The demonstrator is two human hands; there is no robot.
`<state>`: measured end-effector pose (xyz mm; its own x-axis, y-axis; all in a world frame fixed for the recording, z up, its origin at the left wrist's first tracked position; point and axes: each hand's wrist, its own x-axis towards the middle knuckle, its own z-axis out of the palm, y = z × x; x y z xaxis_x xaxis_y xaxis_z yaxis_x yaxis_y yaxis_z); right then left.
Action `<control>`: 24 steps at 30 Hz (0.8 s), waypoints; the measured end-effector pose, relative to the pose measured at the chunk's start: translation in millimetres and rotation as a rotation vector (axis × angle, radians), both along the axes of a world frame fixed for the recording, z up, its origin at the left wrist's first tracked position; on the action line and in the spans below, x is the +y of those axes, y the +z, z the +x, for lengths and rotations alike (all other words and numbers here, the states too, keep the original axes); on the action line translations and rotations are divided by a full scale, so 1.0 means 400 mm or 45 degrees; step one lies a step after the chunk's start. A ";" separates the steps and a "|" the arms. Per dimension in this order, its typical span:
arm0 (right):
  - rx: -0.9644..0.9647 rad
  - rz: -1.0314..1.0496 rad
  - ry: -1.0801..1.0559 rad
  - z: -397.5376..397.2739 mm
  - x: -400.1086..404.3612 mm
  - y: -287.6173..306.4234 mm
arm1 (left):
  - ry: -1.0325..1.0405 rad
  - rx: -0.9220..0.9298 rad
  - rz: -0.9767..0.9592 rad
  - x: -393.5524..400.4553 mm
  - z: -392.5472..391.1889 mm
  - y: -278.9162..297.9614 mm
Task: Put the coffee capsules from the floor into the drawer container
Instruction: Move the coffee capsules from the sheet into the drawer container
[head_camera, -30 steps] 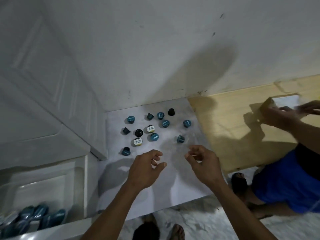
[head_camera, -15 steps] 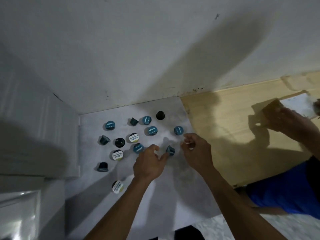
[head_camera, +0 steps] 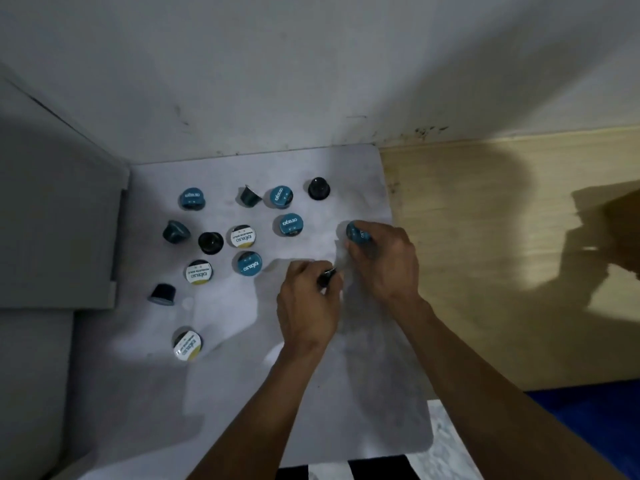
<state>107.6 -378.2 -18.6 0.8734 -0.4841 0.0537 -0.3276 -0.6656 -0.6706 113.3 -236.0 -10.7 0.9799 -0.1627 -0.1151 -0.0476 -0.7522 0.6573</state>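
Observation:
Several coffee capsules lie scattered on a pale grey mat (head_camera: 242, 393) on the floor. Some have teal lids (head_camera: 191, 198), some white and yellow lids (head_camera: 242, 236), and some are black (head_camera: 318, 188). My left hand (head_camera: 308, 306) has its fingers curled around a dark capsule (head_camera: 327, 275) that mostly hides in the grip. My right hand (head_camera: 384, 261) pinches a teal-lidded capsule (head_camera: 356, 233) at the mat's right side. The drawer container is out of view.
A grey cabinet side (head_camera: 59, 220) stands at the left edge of the mat. A white wall (head_camera: 311, 81) rises behind it. Light wooden flooring (head_camera: 502, 254) lies to the right, where another person's hand shows at the frame edge (head_camera: 627, 233).
The view swung right, so the open drawer at the left left the frame. Both hands reached forward to the capsules, and each closed on one.

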 end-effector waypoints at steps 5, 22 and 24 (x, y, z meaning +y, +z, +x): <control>-0.091 -0.155 0.013 -0.022 -0.004 -0.032 | -0.070 -0.239 -0.189 0.016 -0.010 -0.037; -0.486 -0.022 -0.162 -0.050 0.039 -0.086 | 0.007 -0.440 -0.472 0.045 -0.018 -0.102; -0.490 0.020 -0.154 -0.055 0.044 -0.055 | 0.036 -0.431 -0.490 0.061 -0.019 -0.070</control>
<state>85.4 -360.5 -40.5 0.7277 -0.5855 0.3574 -0.1258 -0.6261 -0.7695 105.8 -211.4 -38.6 0.9565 -0.1036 0.2727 -0.2891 -0.4627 0.8381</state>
